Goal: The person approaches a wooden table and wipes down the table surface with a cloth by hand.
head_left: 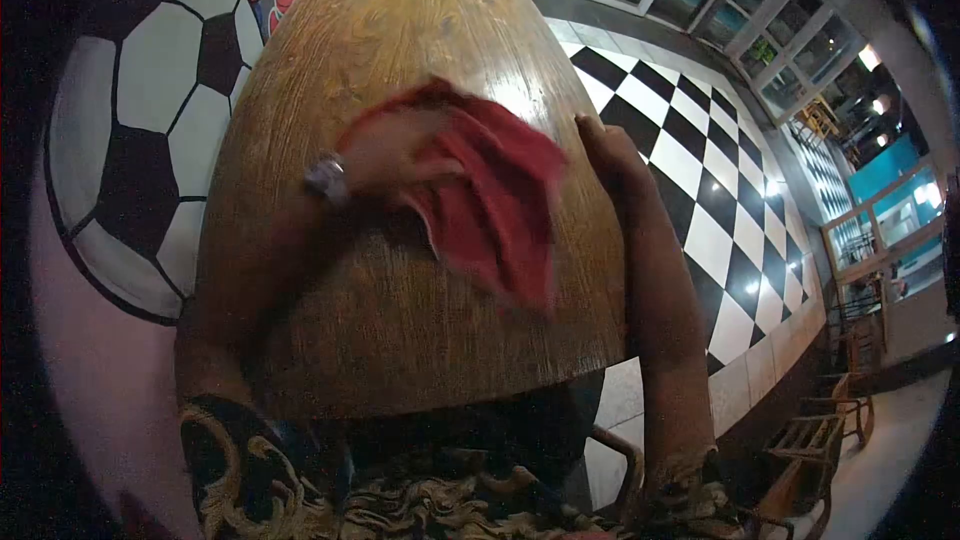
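Red cloth (pixel 505 195), mid-frame, on wooden tabletop (pixel 350 340), long axis upper left to lower right; left side gripped by left hand (pixel 392 150) (the nearer); right hand (pixel 613 155) at tabletop's right edge, finger opening impossible to tell.

Single view, head cam. Looks from the wearer's head, forward and steeply down over the tabletop (pixel 400 330). Near edge of the wood sits low in frame, far edge close to the top. Close range: both forearms enter from below, left hand (pixel 390 155) and right hand (pixel 612 152) mid-frame, patterned clothing (pixel 430 505) along the bottom. Very wide lens, fisheye type: straight lines bow, corners go dark. Left side takes in the wall with the painted football (pixel 150 130). Right side reaches across the checkered floor (pixel 700 155) to distant glass doors (pixel 800 45), which appear tilted.
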### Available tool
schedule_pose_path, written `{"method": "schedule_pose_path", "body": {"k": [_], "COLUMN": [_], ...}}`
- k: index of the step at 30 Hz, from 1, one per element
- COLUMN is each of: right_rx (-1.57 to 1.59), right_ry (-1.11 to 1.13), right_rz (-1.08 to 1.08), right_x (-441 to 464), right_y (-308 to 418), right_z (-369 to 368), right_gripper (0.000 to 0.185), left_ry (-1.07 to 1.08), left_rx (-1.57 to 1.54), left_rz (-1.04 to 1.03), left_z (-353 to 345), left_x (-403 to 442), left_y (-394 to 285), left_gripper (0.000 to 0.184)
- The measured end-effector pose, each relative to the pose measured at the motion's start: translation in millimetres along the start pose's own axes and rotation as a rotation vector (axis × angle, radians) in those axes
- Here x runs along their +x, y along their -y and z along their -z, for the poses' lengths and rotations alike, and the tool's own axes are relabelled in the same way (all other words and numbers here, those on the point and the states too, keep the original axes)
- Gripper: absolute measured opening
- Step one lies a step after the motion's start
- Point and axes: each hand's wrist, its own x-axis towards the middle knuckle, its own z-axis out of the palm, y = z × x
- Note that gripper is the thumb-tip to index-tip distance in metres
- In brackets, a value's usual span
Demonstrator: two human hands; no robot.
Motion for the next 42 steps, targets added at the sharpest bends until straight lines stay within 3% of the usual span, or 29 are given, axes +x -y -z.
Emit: {"method": "schedule_pose_path", "body": {"k": [3, 4, 5, 6, 8, 9, 11, 12, 13, 15, 17, 19, 21, 23, 24, 26, 29, 31, 35, 37, 38, 42], "right_rx": [-0.070, -0.055, -0.048, -0.146, -0.275, -0.267, -0.217, -0.208, -0.177, -0.141, -0.137, -0.115, -0.098, -0.178, -0.178, -0.259, -0.227, -0.190, -0.209, -0.224, -0.220, -0.223], "right_ry": [0.004, 0.033, 0.024, -0.011, -0.033, -0.039, -0.058, -0.067, -0.043, -0.023, 0.039, 0.005, -0.021, -0.024, -0.021, -0.039, 0.019, 0.022, -0.052, -0.043, -0.007, -0.030], "right_rz": [-0.034, 0.008, 0.010, -0.037, -0.084, -0.085, -0.078, -0.078, -0.039, -0.002, 0.028, 0.051, 0.074, -0.030, -0.025, -0.055, -0.087, -0.083, -0.048, -0.053, -0.071, -0.126], "right_x": [19.0, 27.1, 28.4, 27.6, 23.2, 24.6, 26.1, 24.8, 22.2, 14.7, 7.3, 6.9, 12.9, 26.4, 26.5, 23.6, 19.8, 27.6, 34.2, 21.7, 15.3, 20.1], "right_y": [-18.6, -28.8, -27.2, -22.4, -15.8, -16.9, -19.0, -19.2, -19.3, -14.3, -7.0, -10.5, -15.4, -25.2, -22.9, -17.5, -13.7, -21.2, -32.9, -21.3, -14.7, -14.6], "right_z": [1.3, 2.3, 4.2, 3.6, 3.3, 1.8, -0.2, 0.7, 1.7, 4.0, 6.9, 4.1, 2.8, 2.4, 3.1, 4.1, 8.5, 6.9, 0.6, 2.5, 3.5, 3.7], "right_gripper": [0.090, 0.093, 0.093, 0.094, 0.100, 0.100, 0.105, 0.105, 0.106, 0.106, 0.104, 0.102, 0.100, 0.092, 0.092, 0.082, 0.086, 0.088, 0.081, 0.085, 0.091, 0.090], "left_ry": [-0.082, -0.013, 0.018, 0.051, -0.015, -0.016, -0.111, 0.001, -0.003, 0.010, 0.110, -0.087, 0.117, 0.162, 0.212, 0.226, 0.240, 0.237, -0.008, 0.061, 0.036, 0.030], "left_rx": [0.374, 0.577, 0.682, 0.787, 0.668, 0.673, 0.886, 0.877, 0.883, 0.513, 0.267, 0.178, 0.007, 0.005, 0.000, -0.040, -0.087, -0.092, 0.030, 0.108, 0.207, 0.735], "left_rz": [0.606, 0.645, 0.659, 0.673, 1.019, 1.010, 0.803, 0.653, 0.641, 0.462, 0.386, 0.140, 0.025, -0.098, -0.218, -0.227, -0.230, -0.224, 0.083, 0.412, 0.511, 0.937], "left_z": [45.4, 44.1, 45.3, 54.4, 63.7, 52.5, 28.4, 37.7, 40.8, 37.9, 35.1, 10.5, 14.5, -3.5, -6.8, -4.1, 0.8, 3.1, 3.2, 41.1, 49.3, 58.7], "left_x": [-25.9, -60.0, -67.5, -68.0, -72.8, -79.3, -88.2, -80.7, -68.3, -42.2, -19.9, -19.6, -17.8, -18.4, -18.5, -16.1, -12.9, -8.8, -5.8, -6.6, -17.5, -88.1], "left_y": [77.6, 145.2, 164.8, 164.6, 146.9, 160.4, 182.8, 153.1, 119.1, 48.8, -9.4, -71.4, -129.9, -165.7, -172.5, -168.3, -156.6, -139.5, -20.1, 49.8, 88.0, 210.6], "left_gripper": [0.100, 0.105, 0.107, 0.110, 0.115, 0.115, 0.114, 0.107, 0.107, 0.091, 0.088, 0.076, 0.093, 0.097, 0.101, 0.104, 0.107, 0.106, 0.092, 0.088, 0.091, 0.102]}}
